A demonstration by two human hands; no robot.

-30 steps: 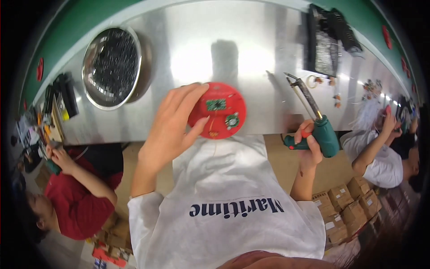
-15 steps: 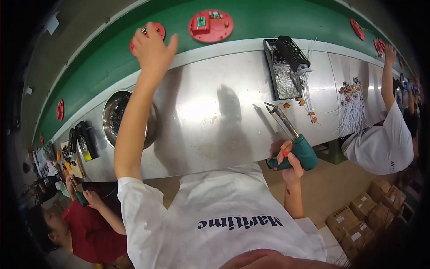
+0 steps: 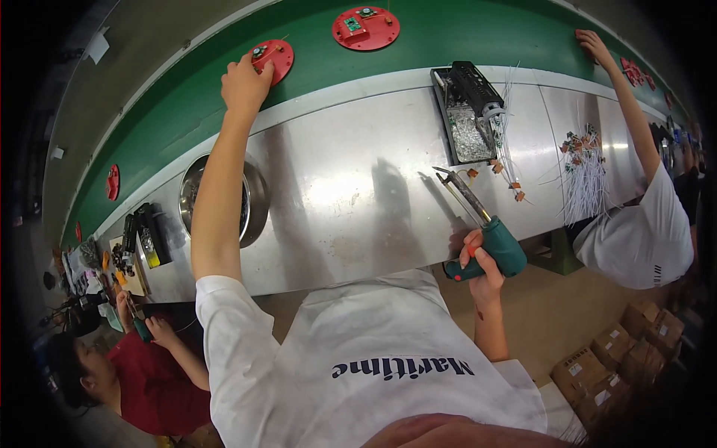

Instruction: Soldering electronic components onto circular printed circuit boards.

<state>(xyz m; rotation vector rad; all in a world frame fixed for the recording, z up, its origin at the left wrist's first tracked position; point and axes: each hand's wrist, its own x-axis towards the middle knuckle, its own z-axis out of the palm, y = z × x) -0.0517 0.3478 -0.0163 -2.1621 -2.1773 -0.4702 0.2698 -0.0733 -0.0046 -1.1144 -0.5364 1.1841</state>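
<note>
My left hand (image 3: 245, 86) reaches out over the green belt, its fingers and thumb closed on the near left edge of a red round plate (image 3: 281, 63) that carries a small circuit board. A second red round plate (image 3: 381, 35) with a green circuit board lies on the belt farther right. In my right hand (image 3: 484, 270), near the bench's front edge, is a green soldering gun (image 3: 505, 245). Its long metal tip points up and left over the bench, toward several small orange-brown parts with white wires (image 3: 514, 187).
The steel bench (image 3: 328, 224) holds a metal bowl (image 3: 258, 205) behind my left forearm. A black soldering stand (image 3: 472, 112) and a bundle of white wires (image 3: 584, 179) are on the right. Co-workers sit either side; one's hand (image 3: 594, 46) reaches onto the green belt (image 3: 478, 37). Boxes (image 3: 579, 369) are stacked lower right.
My left hand's spread fingers have drawn in on the plate's edge, uncovering more of it. Both plates sit farther right in view. The right co-worker's hand has moved left over the belt.
</note>
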